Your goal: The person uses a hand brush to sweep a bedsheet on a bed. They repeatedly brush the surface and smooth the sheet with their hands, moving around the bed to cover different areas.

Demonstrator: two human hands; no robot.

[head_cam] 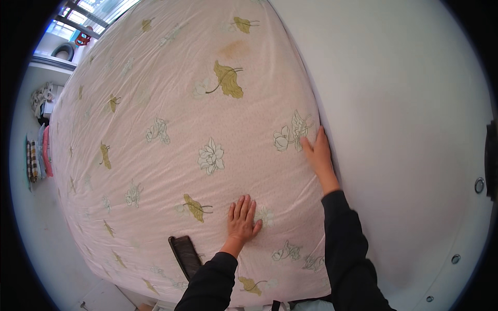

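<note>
A pale pink fitted sheet (175, 105) with lotus flowers and olive leaves covers a wide mattress before me. My left hand (243, 219) lies palm down on it, fingers a little spread, with nothing held. At the mattress's right edge is my right hand (321, 153). Its thumb rests on the sheet and a finger points along the edge; the other fingers are hidden on the side toward the white panel, so a grip cannot be told. A dark brown, glossy oblong item (184, 254) lies left of my left forearm, its lower end partly covered by the sleeve.
A smooth white panel (389, 136) runs along the bed's right side, with metal rings (479, 185) near its far rim. Folded cloths (37, 155) are stacked beyond the left edge, below a bundled cloth (41, 97). A window (74, 23) is at the upper left. The sheet bears a brownish stain (233, 49).
</note>
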